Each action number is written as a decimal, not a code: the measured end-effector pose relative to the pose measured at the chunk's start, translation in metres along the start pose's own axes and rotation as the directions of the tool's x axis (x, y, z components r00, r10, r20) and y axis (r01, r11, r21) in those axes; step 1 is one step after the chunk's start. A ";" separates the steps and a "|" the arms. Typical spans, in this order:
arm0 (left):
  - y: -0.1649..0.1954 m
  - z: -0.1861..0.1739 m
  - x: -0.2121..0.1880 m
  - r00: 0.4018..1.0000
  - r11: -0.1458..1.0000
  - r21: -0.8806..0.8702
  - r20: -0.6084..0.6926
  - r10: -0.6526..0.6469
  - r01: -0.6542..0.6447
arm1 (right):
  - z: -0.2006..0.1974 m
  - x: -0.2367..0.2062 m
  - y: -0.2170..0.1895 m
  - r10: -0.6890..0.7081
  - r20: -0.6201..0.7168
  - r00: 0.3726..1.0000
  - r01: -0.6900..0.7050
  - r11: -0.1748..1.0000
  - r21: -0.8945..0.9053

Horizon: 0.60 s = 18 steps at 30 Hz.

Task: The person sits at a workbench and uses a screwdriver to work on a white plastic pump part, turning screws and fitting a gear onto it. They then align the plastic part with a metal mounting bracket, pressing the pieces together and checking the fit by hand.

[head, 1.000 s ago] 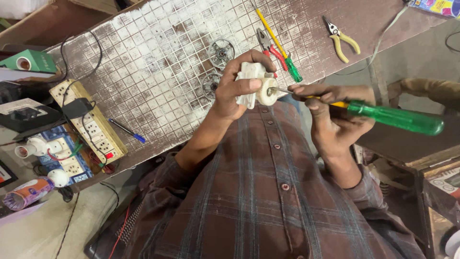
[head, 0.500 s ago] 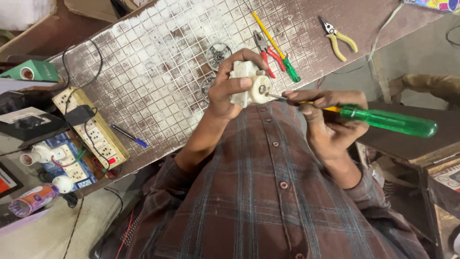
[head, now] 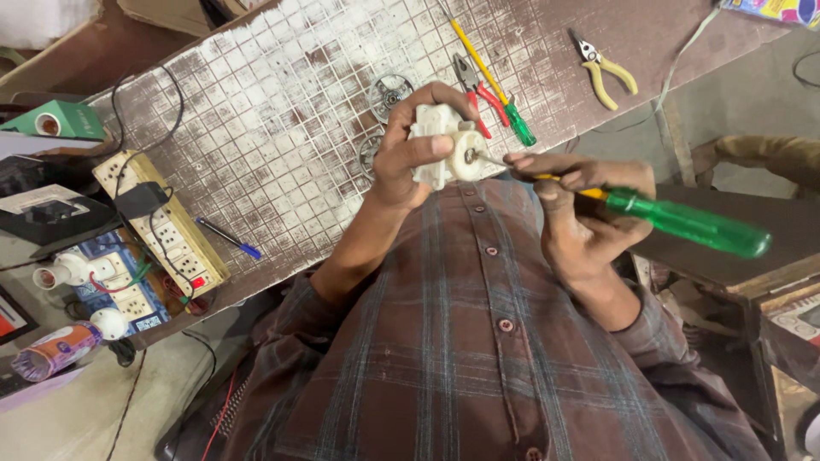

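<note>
Translucent green screwdriver handle (head: 696,224) right of centre, cream-white plastic part (head: 442,149) at centre, maroon plaid shirt (head: 478,358) below, white-and-brown gridded benchtop (head: 273,111) at top, yellow-handled pliers (head: 603,70) upper right, blue pen (head: 227,238) left, beige power strip (head: 162,224) far left.

Small part (head: 444,147) up in the left hand (head: 408,154), screwdriver (head: 658,213) coming in from three o'clock in the right hand (head: 581,222). Pliers (head: 603,68) at one o'clock on the bench (head: 282,94); power strip (head: 162,222) at nine.

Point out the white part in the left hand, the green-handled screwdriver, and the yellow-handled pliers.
white part (head: 437,154), head view, on its pale housing.
green-handled screwdriver (head: 692,224), head view, middle of the green handle.
yellow-handled pliers (head: 608,75), head view, on the handles near the pivot.
</note>
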<state>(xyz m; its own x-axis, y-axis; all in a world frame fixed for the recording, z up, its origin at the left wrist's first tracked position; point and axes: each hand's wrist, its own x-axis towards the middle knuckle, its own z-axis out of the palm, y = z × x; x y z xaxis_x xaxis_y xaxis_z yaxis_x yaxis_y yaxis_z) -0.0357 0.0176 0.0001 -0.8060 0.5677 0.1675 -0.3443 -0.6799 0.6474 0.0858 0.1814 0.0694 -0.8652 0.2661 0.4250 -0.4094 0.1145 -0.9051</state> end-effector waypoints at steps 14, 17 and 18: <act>0.000 -0.003 -0.001 0.999 1.000 -0.001 -0.031 -0.011 0.011 | 0.003 0.001 0.000 -0.018 0.022 1.000 0.019 0.999 -0.042; -0.004 -0.005 -0.003 1.000 1.000 -0.002 -0.026 0.010 -0.010 | 0.002 0.002 0.001 -0.014 0.033 0.999 0.014 1.000 -0.005; -0.006 -0.005 -0.002 1.000 1.000 -0.007 -0.019 0.019 -0.019 | 0.002 0.002 0.001 -0.011 0.028 1.000 0.010 1.000 0.014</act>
<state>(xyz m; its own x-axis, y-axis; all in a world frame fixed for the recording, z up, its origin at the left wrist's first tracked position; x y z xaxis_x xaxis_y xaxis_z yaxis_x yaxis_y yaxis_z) -0.0347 0.0179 -0.0081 -0.8212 0.5460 0.1658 -0.3322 -0.6937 0.6391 0.0835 0.1801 0.0694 -0.8684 0.2382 0.4350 -0.4225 0.1037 -0.9004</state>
